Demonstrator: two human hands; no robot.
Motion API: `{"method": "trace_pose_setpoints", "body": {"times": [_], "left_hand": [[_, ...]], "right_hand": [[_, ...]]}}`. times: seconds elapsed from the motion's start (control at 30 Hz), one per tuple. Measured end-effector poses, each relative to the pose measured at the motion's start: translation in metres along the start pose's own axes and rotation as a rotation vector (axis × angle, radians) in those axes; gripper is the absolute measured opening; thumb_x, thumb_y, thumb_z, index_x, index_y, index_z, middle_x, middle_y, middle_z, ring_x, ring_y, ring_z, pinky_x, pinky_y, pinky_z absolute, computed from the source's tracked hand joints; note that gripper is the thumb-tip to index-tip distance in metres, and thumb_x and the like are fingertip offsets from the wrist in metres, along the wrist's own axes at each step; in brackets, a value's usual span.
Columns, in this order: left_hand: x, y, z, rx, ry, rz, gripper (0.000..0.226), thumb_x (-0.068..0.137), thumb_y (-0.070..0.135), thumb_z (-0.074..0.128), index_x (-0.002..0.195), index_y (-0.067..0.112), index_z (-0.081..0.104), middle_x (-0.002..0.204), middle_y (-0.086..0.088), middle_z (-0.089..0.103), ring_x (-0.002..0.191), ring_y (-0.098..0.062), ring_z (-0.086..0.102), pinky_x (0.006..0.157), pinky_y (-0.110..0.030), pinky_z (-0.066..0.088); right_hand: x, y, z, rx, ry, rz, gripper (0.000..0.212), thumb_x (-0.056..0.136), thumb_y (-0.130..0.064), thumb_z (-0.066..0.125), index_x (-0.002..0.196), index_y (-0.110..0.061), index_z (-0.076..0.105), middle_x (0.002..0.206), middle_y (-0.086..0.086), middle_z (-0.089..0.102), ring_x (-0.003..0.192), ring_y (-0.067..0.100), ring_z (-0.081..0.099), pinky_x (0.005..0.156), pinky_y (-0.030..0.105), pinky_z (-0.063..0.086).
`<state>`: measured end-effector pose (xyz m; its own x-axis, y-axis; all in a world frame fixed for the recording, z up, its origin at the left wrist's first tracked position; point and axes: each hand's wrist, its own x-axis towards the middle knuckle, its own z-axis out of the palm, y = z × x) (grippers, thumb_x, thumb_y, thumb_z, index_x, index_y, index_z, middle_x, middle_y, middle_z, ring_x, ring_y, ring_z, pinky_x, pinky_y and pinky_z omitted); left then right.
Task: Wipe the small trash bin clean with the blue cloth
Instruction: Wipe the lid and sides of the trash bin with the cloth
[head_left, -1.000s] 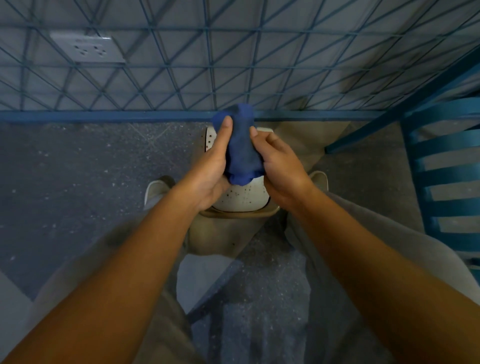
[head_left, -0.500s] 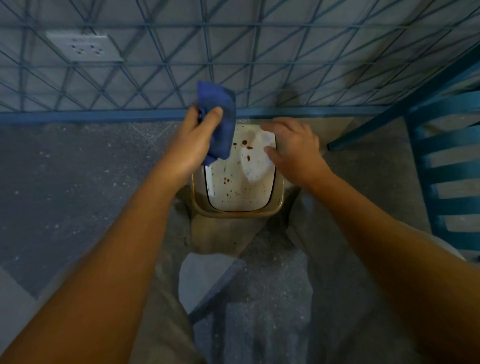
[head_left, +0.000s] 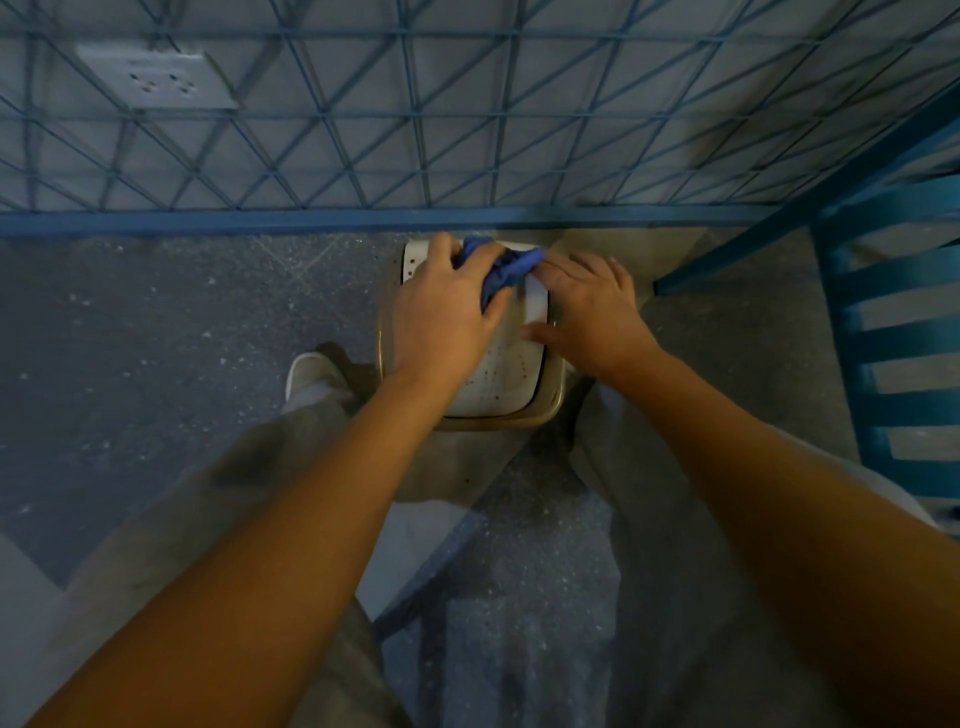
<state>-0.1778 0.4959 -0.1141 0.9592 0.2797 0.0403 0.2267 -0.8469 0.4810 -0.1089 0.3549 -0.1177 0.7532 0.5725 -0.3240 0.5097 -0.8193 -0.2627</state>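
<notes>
A small trash bin (head_left: 506, 382) with a white speckled lid and a tan rim stands on the floor between my feet, close to the wall. My left hand (head_left: 447, 312) grips the bunched blue cloth (head_left: 503, 270) and lies over the left part of the lid. My right hand (head_left: 589, 306) rests on the bin's right side, fingers spread toward the far edge and thumb on the lid. The far part of the lid is hidden under my hands and the cloth.
A wall with a blue diagonal grid and a blue baseboard (head_left: 260, 221) runs just behind the bin. A white socket plate (head_left: 156, 78) sits up left on the wall. A blue slatted chair (head_left: 893, 332) stands at the right. My white shoe (head_left: 311, 374) is left of the bin.
My left hand has brought the cloth down from above the bin onto the lid. My right hand has stayed at the bin's right side.
</notes>
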Motion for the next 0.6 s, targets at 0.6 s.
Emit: {"method": "trace_pose_setpoints", "body": {"times": [0.6], "left_hand": [[-0.008,-0.003,0.000,-0.048,-0.014,-0.034,0.034,0.086,0.030,0.059,0.117,0.016,0.058,0.109,-0.012,0.054,0.088,-0.026,0.058,0.067,-0.028,0.040]], "right_hand": [[-0.002,0.007,-0.001,0.104,0.009,-0.013,0.074,0.080,-0.039,0.065,0.143,-0.030,0.028,0.153,-0.006,0.027,0.141,0.026,0.020,0.116,0.047,0.005]]}}
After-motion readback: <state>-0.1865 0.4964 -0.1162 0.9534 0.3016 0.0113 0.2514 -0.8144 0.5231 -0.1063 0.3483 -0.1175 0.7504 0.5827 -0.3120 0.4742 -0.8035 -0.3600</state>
